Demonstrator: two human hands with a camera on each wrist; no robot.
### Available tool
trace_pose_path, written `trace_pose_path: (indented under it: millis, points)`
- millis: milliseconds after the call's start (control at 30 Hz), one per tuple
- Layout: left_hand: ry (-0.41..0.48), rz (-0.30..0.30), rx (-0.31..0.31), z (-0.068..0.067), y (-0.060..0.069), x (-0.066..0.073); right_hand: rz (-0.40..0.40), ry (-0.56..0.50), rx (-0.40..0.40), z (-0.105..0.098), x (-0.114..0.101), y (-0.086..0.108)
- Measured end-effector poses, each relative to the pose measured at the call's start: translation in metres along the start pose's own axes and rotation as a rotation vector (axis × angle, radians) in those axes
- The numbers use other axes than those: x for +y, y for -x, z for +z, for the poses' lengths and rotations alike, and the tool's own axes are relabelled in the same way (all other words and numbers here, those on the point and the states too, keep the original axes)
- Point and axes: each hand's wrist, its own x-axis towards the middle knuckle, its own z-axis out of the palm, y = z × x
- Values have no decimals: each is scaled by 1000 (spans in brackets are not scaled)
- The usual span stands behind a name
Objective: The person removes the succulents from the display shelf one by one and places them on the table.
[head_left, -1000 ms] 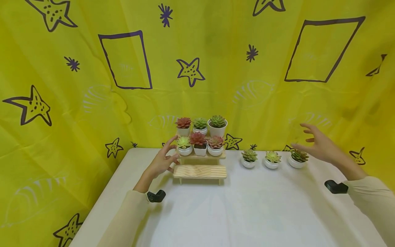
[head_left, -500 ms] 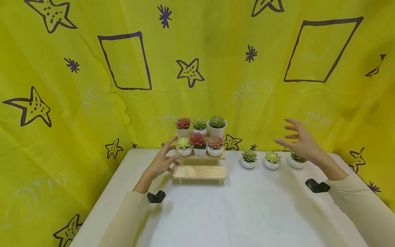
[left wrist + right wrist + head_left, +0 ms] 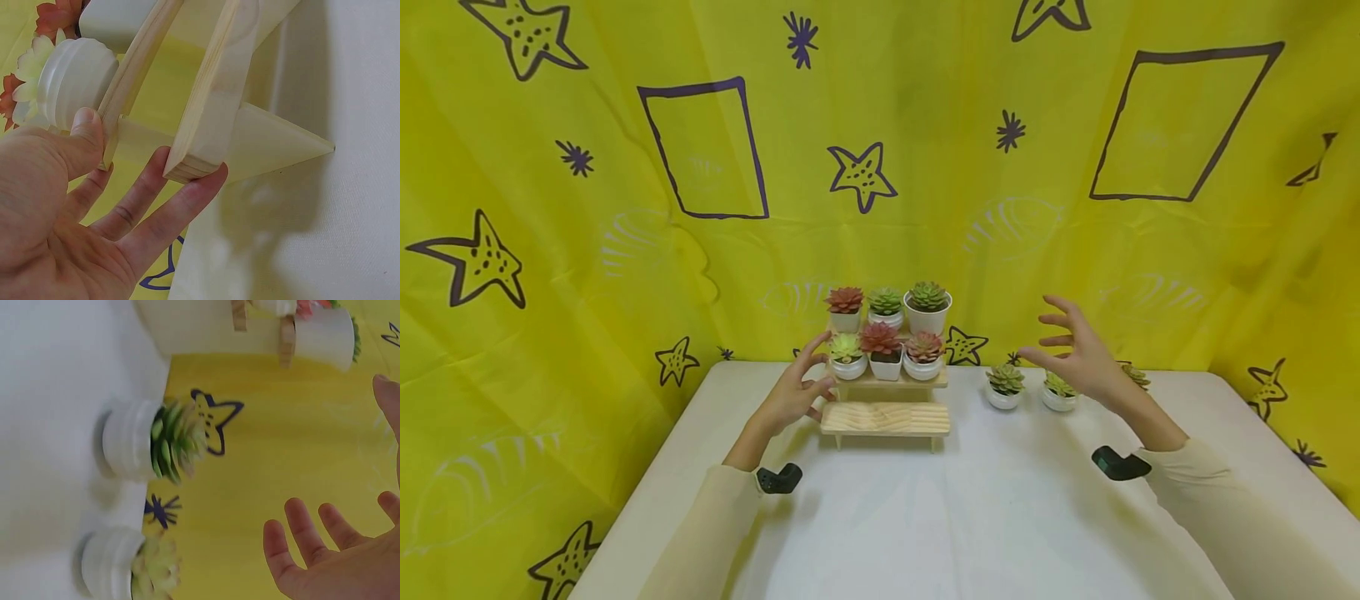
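Observation:
A wooden tiered stand (image 3: 886, 418) holds several potted succulents on its upper two tiers. At its left end, my left hand (image 3: 784, 402) grips the stand; in the left wrist view, the thumb and fingers of the hand (image 3: 94, 194) lie around the ends of two boards (image 3: 206, 94). My right hand (image 3: 1086, 358) is raised with spread fingers and nothing in it, in front of the table's right-hand pots. The right wrist view shows the hand (image 3: 344, 556) apart from a green succulent pot (image 3: 131, 440) and a pale yellow-green one (image 3: 111, 562).
On the white table (image 3: 1000, 517), right of the stand, a green succulent (image 3: 1004, 387), a yellow-green one (image 3: 1058, 398) and a third, mostly hidden one (image 3: 1137, 375) form a row. A yellow patterned curtain (image 3: 925, 242) hangs behind the table.
My right hand has moved left, from near the rightmost pot towards the middle one, its fingers still spread. The left hand has stayed at the stand, and the pots have not moved.

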Motion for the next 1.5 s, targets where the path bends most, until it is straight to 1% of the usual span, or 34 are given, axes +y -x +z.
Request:
trace_pose_path:
  millis: [100,400,667,800,1067,1300,1500]
  points:
    - [-1,2,-3,0,0,1,-24,-4,0,14,-3,-1]
    - [2,0,0,-1,-1,0,-41,-45,-7,50,-10,-7]
    - [-6,5,0,0,-1,1,-57,-114,-18,78,-17,-15]
    - [-11,10,-3,0,-1,1,-49,-141,-19,88,-22,-17]
    - [-8,7,1,0,0,1,-9,-191,-71,104,-31,-22]
    - [-4,4,-2,0,0,0,7,-192,-68,117,-36,-25]
    - [-6,-3,7,0,0,0,11,-168,-53,126,-38,-28]
